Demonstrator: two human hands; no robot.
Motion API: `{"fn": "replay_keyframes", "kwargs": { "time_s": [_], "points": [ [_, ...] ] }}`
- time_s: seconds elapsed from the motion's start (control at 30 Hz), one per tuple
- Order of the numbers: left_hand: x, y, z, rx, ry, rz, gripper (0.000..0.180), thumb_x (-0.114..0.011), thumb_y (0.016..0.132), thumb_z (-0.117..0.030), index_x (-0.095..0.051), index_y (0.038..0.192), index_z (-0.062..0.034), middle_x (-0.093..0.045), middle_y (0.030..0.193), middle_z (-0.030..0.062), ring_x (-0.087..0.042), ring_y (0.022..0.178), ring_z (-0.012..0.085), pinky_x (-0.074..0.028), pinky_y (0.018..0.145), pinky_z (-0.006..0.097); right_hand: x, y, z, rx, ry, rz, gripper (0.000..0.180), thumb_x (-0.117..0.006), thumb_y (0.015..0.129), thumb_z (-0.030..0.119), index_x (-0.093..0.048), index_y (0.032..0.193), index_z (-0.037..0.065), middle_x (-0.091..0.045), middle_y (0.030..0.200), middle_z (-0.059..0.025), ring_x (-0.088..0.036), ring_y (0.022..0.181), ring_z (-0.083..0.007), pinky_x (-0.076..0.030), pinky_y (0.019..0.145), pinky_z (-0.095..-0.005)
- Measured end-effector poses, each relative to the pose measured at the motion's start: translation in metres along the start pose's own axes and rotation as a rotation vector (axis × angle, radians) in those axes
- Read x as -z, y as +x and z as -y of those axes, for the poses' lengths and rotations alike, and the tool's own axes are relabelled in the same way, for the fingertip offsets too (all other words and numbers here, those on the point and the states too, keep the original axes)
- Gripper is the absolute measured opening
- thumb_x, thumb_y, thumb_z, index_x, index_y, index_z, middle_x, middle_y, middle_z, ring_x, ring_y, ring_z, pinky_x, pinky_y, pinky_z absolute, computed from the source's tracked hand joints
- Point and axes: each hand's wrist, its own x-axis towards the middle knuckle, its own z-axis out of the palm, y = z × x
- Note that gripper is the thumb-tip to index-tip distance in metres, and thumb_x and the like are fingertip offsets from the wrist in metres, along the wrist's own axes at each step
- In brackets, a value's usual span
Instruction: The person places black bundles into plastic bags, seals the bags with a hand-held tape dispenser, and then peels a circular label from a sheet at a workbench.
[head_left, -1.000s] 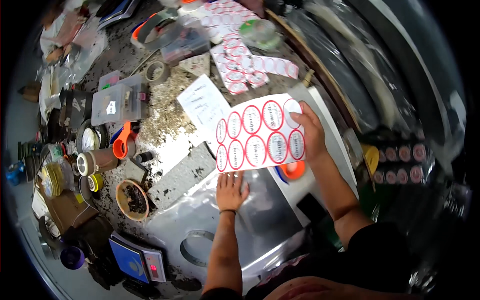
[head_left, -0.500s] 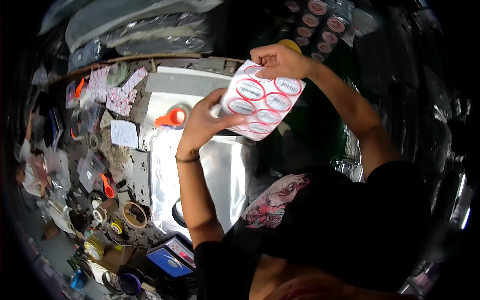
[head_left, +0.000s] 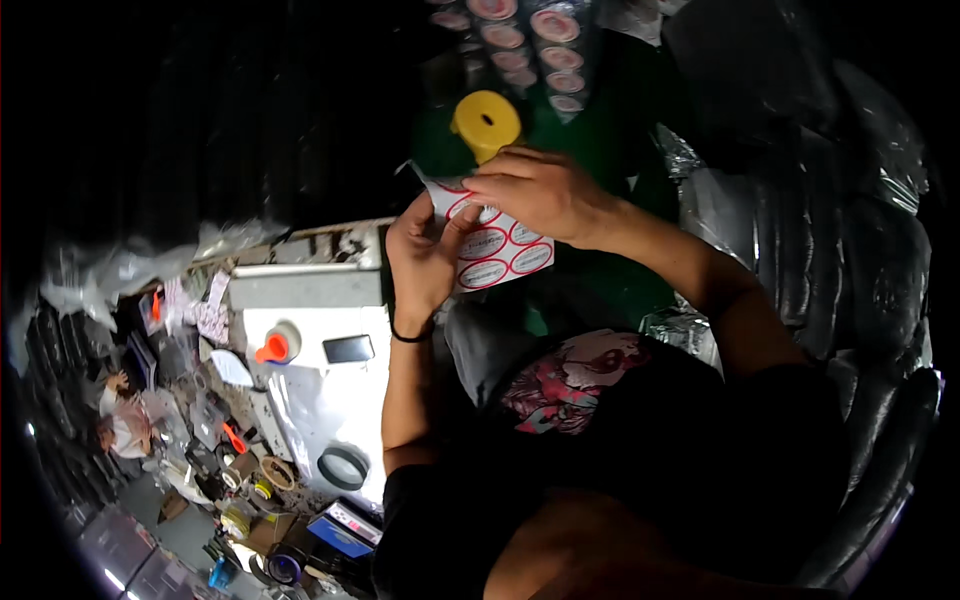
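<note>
Hands, left (head_left: 425, 255) and right (head_left: 540, 190), both pinch the sticker sheet (head_left: 495, 245), most round stickers unpeeled.

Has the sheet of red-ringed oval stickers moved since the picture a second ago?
Yes. The white sheet of red-ringed oval stickers has been lifted off the cluttered workbench and carried to the person's right; both hands now hold it beside the yellow disc.
</note>
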Motion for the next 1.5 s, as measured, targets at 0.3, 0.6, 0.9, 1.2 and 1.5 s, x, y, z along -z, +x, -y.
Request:
{"fn": "replay_keyframes", "kwargs": {
  "time_s": [0.3, 0.6, 0.9, 1.2, 1.5],
  "points": [
    [-0.155, 0.148, -0.001, 0.007, 0.056, 0.204, 0.009, -0.072, 0.091, -0.003, -0.068, 0.097, 0.0022, -0.064, 0.076, -0.0037, -0.050, 0.064, 0.0020, -0.042, 0.059, 0.020, 0.121, -0.043, -0.151, -0.391, 0.106, 0.180, 0.021, -0.071, 0.088, 0.007, -0.069, 0.105, -0.005, -0.070, 0.094, -0.0093, -0.070, 0.084, -0.0208, -0.058, 0.076, -0.0287],
    [-0.246, 0.319, 0.051, -0.024, 0.196, 0.152, 0.012, -0.072, 0.088, 0.001, -0.065, 0.097, 0.0018, -0.067, 0.079, 0.0003, -0.055, 0.069, 0.0050, -0.046, 0.064, 0.023, 0.167, -0.047, -0.356, -0.164, 0.108, 0.004, 0.020, -0.078, 0.083, 0.008, -0.072, 0.100, -0.001, -0.072, 0.091, -0.0129, -0.071, 0.076, -0.0265, -0.057, 0.064, -0.0324],
    [-0.311, 0.453, 0.028, 0.267, -0.158, 0.185, 0.015, -0.068, 0.091, 0.004, -0.065, 0.106, 0.0019, -0.070, 0.090, 0.0003, -0.061, 0.077, 0.0038, -0.049, 0.069, 0.021, 0.215, -0.021, -0.501, -0.867, 0.824, 0.035, 0.018, -0.074, 0.091, 0.012, -0.074, 0.100, -0.004, -0.075, 0.090, -0.0090, -0.068, 0.078, -0.0092, -0.053, 0.068, -0.0233],
    [-0.358, 0.491, 0.086, 0.388, -0.251, -0.368, 0.027, -0.070, 0.090, 0.004, -0.065, 0.116, 0.0040, -0.072, 0.102, 0.0054, -0.066, 0.087, 0.0111, -0.054, 0.079, 0.027, 0.177, -0.014, -0.716, -1.315, 1.046, -0.099, 0.021, -0.075, 0.090, 0.020, -0.075, 0.091, -0.002, -0.074, 0.084, -0.0074, -0.068, 0.073, -0.0156, -0.054, 0.066, -0.0300],
    [-0.408, 0.524, 0.133, 0.362, -0.537, -0.683, 0.031, -0.066, 0.090, 0.008, -0.062, 0.120, 0.0006, -0.071, 0.112, 0.0099, -0.069, 0.096, 0.0149, -0.056, 0.084, 0.029, 0.139, -0.051, -0.876, 0.043, -0.078, 0.336, 0.033, -0.060, 0.099, 0.032, -0.074, 0.091, 0.002, -0.074, 0.103, -0.0112, -0.067, 0.104, -0.0268, -0.046, 0.099, -0.0416]
  ]
}}
